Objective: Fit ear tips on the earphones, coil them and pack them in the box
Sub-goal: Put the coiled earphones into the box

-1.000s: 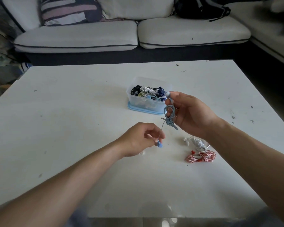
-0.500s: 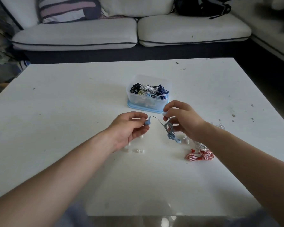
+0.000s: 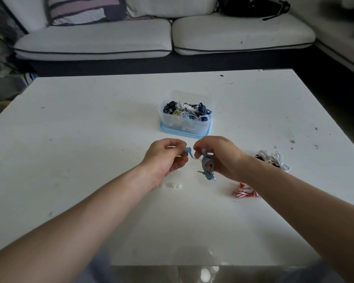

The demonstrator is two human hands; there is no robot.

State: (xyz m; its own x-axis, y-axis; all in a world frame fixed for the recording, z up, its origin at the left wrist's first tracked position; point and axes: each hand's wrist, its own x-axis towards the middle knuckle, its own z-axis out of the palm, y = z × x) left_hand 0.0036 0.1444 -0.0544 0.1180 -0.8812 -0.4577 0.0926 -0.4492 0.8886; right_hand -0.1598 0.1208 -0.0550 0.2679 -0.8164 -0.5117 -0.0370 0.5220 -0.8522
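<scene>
loose ear tips (image 3: 173, 185) lie on the counter (image 3: 90, 139) by the left hand (image 3: 165, 158), which pinches the blue earbud (image 3: 188, 150), likely steadying it for fitting. the right hand (image 3: 221, 156) grips the coiled blue cord (image 3: 207, 167) so it cannot unwind, near the box (image 3: 185, 127).

The box (image 3: 185, 119) stood mid-surface (image 3: 90, 119), behind both hands. Loose ear tips (image 3: 173, 185) lay under the left wrist; two earphone bundles (image 3: 274, 160) (image 3: 246, 192) lay right.
</scene>
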